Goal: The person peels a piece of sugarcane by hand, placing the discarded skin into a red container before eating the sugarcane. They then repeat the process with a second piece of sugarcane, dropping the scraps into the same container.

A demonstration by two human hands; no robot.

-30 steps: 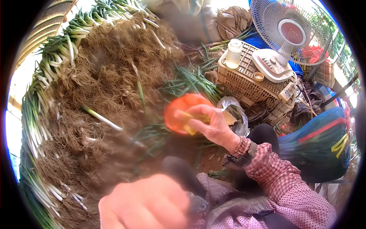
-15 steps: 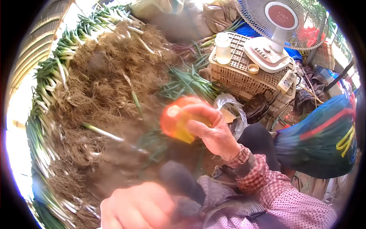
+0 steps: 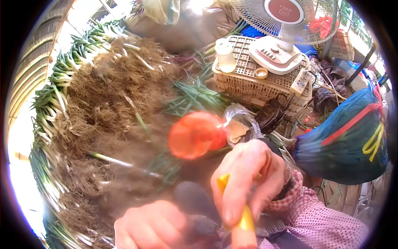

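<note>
Head view: right hand (image 3: 251, 174) grips yellow handle (image 3: 246, 218), left hand (image 3: 151, 226) unreadably blurred, orange dish (image 3: 195, 135) before scallions (image 3: 99, 95).

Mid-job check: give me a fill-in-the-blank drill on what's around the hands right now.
The right hand holds a tool with a ____ handle.
The fan stands on a plastic ____.
The bag at right, tied with red and yellow bands, is ____.
Missing words: yellow; crate; blue.

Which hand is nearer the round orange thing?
Right. The right hand, gripping a yellow handle, is just below-right of the round orange thing; the left hand sits lower, at the bottom edge.
</note>
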